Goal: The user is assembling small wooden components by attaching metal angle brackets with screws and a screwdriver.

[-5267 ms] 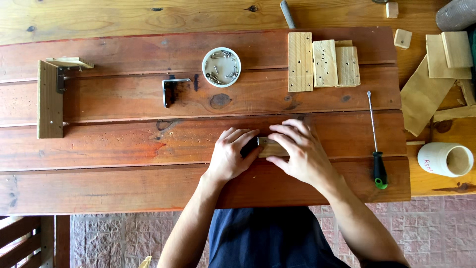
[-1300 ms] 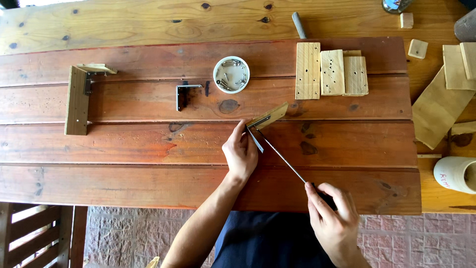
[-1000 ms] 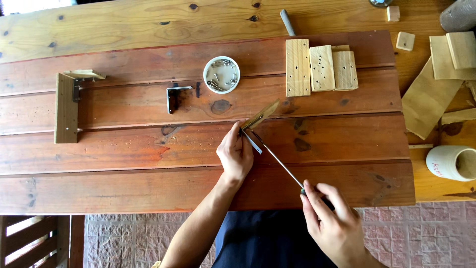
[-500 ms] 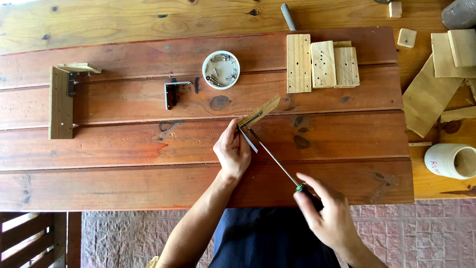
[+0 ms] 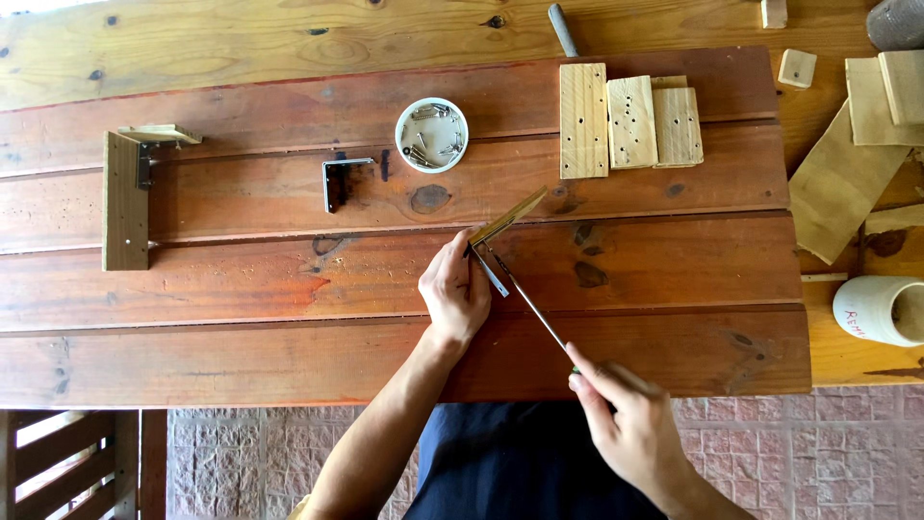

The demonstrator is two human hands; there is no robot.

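Observation:
My left hand [image 5: 457,289] steadies a small wooden piece [image 5: 508,216] standing on edge on the red-brown table [image 5: 241,279], with a metal angle bracket [image 5: 488,270] pressed against it under the fingers. My right hand [image 5: 630,433] grips the handle of a screwdriver [image 5: 534,308] near the table's front edge. The long shaft slants up and left, and its tip meets the bracket beside my left thumb.
A white bowl of screws [image 5: 431,135] and a loose angle bracket [image 5: 337,181] lie behind my left hand. Three drilled wooden slats [image 5: 630,120] sit at back right, an assembled wooden corner [image 5: 125,197] at left, wood offcuts [image 5: 837,183] and a white cup [image 5: 885,310] at right.
Five seconds ago both hands held the wooden piece flat and the screwdriver lay at the right. Now my right hand holds the screwdriver against the bracket, and the hands have barely shifted over the last second.

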